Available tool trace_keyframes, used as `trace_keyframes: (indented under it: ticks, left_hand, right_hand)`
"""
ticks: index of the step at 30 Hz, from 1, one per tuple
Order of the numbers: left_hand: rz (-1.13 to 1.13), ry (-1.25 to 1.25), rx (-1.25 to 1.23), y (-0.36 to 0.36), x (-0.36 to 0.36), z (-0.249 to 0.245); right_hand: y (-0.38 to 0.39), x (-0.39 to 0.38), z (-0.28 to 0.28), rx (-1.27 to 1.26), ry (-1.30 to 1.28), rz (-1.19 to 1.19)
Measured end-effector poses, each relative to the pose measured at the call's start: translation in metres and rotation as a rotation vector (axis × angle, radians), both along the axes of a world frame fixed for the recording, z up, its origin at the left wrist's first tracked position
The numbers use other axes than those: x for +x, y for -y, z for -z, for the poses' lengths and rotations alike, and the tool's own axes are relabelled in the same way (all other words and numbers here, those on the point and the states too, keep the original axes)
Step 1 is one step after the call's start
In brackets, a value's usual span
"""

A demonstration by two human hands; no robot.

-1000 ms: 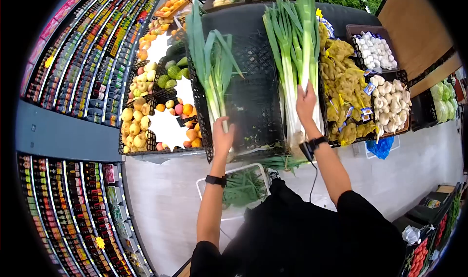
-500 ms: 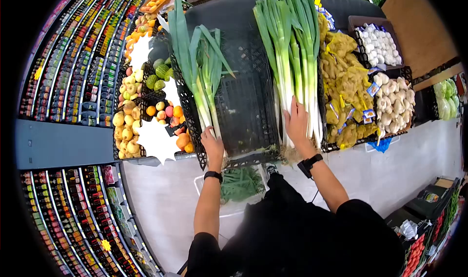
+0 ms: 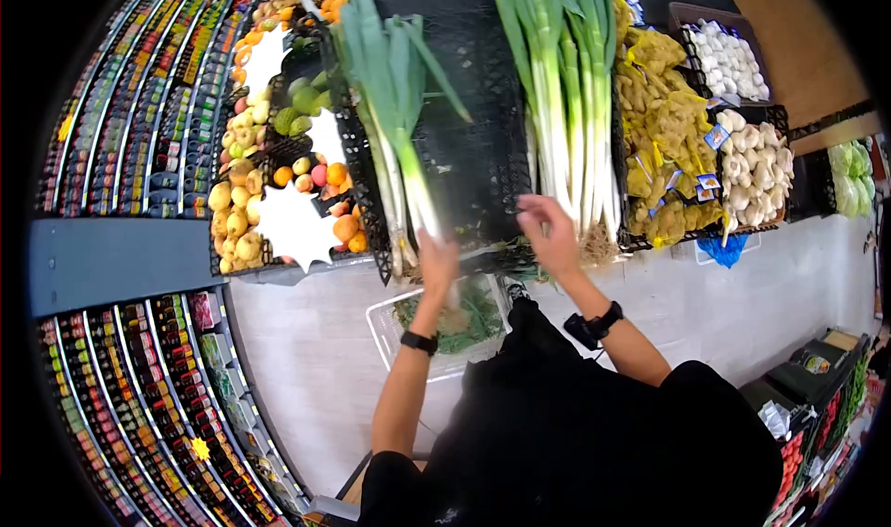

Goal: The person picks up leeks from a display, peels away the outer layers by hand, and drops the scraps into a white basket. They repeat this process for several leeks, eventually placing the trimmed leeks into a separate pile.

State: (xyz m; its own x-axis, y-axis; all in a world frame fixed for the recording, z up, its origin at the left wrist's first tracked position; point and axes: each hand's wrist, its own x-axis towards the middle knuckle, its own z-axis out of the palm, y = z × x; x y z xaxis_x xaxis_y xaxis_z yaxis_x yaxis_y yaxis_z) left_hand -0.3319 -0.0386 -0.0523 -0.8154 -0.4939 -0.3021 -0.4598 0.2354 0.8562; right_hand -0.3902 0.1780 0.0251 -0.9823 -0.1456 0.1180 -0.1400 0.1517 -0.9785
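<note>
My left hand (image 3: 438, 260) is closed round the white lower end of a leek (image 3: 417, 188), partly blurred. More leeks (image 3: 382, 165) lie just left of it along the left side of a black crate (image 3: 471, 170). Near the crate's front right part, my right hand (image 3: 549, 233) holds nothing, its fingers apart and slightly curled. A thick bunch of leeks (image 3: 571, 91) lies right of the crate's dark middle, roots toward me, beside my right hand.
Netted yellow bags (image 3: 670, 128) and pale bulbs (image 3: 754, 170) are at the right. Mixed fruit (image 3: 243, 216) stands at the left. Below the crate's front edge, a white basket (image 3: 379, 334) holds green trimmings. Bottle shelves (image 3: 153, 388) line the far left.
My left hand has moved right, bringing a leek away from the left-hand leeks. My right hand has come off the right bunch and moved left. The view has shifted slightly.
</note>
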Motion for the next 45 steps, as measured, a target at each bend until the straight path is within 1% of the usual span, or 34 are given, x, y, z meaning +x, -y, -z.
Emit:
trace_keyframes:
  ticks: [1, 2, 3, 4, 5, 6, 8, 9, 10, 11, 12, 14, 15, 16, 18, 19, 20, 23, 25, 27, 29, 30, 32, 33, 34, 35, 36, 37, 39, 40, 41, 43, 44, 45]
  left_hand:
    - [0.037, -0.07, -0.067, -0.008, 0.015, 0.0]
    - [0.077, -0.139, -0.135, -0.013, 0.031, 0.001]
    - [0.066, -0.143, -0.143, -0.017, 0.05, 0.006]
    - [0.096, -0.212, -0.173, -0.021, 0.072, 0.014]
    - [0.13, -0.283, -0.202, -0.024, 0.092, 0.019]
    - [0.121, -0.289, -0.204, -0.027, 0.108, 0.006]
    - [0.101, -0.139, -0.04, -0.033, 0.145, -0.031]
    - [0.087, -0.142, -0.036, -0.029, 0.165, -0.03]
    - [0.145, -0.128, 0.017, -0.022, 0.187, -0.028]
    - [0.204, -0.118, 0.07, -0.015, 0.209, -0.027]
    - [0.196, -0.13, 0.071, -0.007, 0.231, -0.027]
    - [0.271, -0.077, 0.049, 0.005, 0.281, -0.035]
    - [0.28, 0.012, 0.153, 0.015, 0.299, -0.053]
    - [0.288, 0.005, 0.16, 0.025, 0.32, -0.052]
    - [0.35, -0.025, 0.109, 0.04, 0.371, -0.049]
    - [0.387, -0.084, 0.106, 0.049, 0.397, -0.045]
    - [0.389, -0.081, 0.113, 0.059, 0.424, -0.043]
    - [0.362, 0.083, 0.203, 0.076, 0.497, -0.047]
    - [0.376, 0.132, 0.215, 0.089, 0.541, -0.041]
    - [0.405, 0.193, 0.236, 0.099, 0.578, -0.032]
    - [0.355, 0.257, 0.375, 0.105, 0.607, -0.021]
    - [0.356, 0.264, 0.379, 0.108, 0.614, -0.014]
    - [0.425, 0.324, 0.459, 0.113, 0.632, -0.001]
    - [0.424, 0.328, 0.461, 0.115, 0.629, -0.001]
    - [0.458, 0.339, 0.606, 0.115, 0.622, -0.004]
    - [0.487, 0.344, 0.754, 0.115, 0.611, -0.006]
    - [0.564, 0.243, 0.584, 0.116, 0.594, -0.007]
    - [0.628, 0.142, 0.414, 0.116, 0.574, -0.009]
    - [0.598, -0.008, 0.211, 0.113, 0.519, -0.027]
    - [0.525, -0.167, 0.25, 0.107, 0.487, -0.047]
    - [0.535, -0.322, 0.193, 0.102, 0.457, -0.081]
    - [0.526, -0.522, 0.081, 0.088, 0.419, -0.132]
    - [0.504, -0.519, 0.079, 0.083, 0.412, -0.148]
    - [0.497, -0.484, 0.098, 0.078, 0.407, -0.161]
  right_hand:
    - [0.022, 0.001, 0.012, -0.144, 0.171, -0.096]
    - [0.048, 0.001, 0.037, -0.197, 0.271, -0.158]
    - [0.069, 0.0, 0.04, -0.312, 0.483, -0.211]
    - [0.085, -0.005, 0.042, -0.34, 0.652, -0.28]
    - [0.103, -0.015, 0.078, -0.48, 0.621, -0.449]
    - [0.121, -0.025, 0.11, -0.617, 0.583, -0.622]
    - [0.137, -0.023, 0.044, -0.908, 1.015, -0.548]
    - [0.144, -0.023, 0.035, -0.874, 1.051, -0.529]
    - [0.151, -0.022, 0.035, -0.914, 1.074, -0.503]
    - [0.157, -0.018, 0.035, -0.948, 1.057, -0.442]
    - [0.163, -0.015, 0.029, -0.981, 1.031, -0.384]
    - [0.166, -0.004, 0.031, -1.068, 1.07, -0.356]
    - [0.158, 0.011, 0.023, -1.046, 1.061, -0.477]
    - [0.153, 0.03, 0.015, -1.04, 1.052, -0.47]
    - [0.147, 0.073, 0.004, -1.166, 0.968, -0.377]
    - [0.146, 0.093, 0.004, -1.17, 0.862, -0.348]
    - [0.14, 0.111, 0.004, -1.21, 0.845, -0.36]
    - [0.129, 0.152, -0.001, -1.226, 0.764, -0.368]
    - [0.119, 0.169, -0.009, -1.308, 0.713, -0.371]
    - [0.104, 0.178, -0.015, -1.277, 0.678, -0.352]
    - [0.095, 0.192, -0.025, -1.205, 0.636, -0.364]
    - [0.092, 0.198, -0.027, -1.205, 0.641, -0.358]
    - [0.087, 0.212, -0.029, -1.095, 0.673, -0.268]
    - [0.087, 0.22, -0.033, -1.125, 0.697, -0.237]
    - [0.088, 0.232, -0.037, -1.124, 0.707, -0.231]
    - [0.091, 0.245, -0.041, -1.195, 0.715, -0.286]
    - [0.096, 0.256, -0.05, -1.261, 0.716, -0.345]
    - [0.108, 0.272, -0.062, -1.192, 0.756, -0.245]
    - [0.132, 0.303, -0.067, -1.187, 0.791, -0.301]
    - [0.144, 0.32, -0.07, -1.194, 0.816, -0.355]
    - [0.155, 0.339, -0.077, -1.115, 0.804, -0.411]
    - [0.177, 0.37, -0.078, -1.075, 0.783, -0.379]
    - [0.183, 0.383, -0.077, -1.038, 0.751, -0.331]
    - [0.184, 0.391, -0.075, -0.977, 0.768, -0.203]
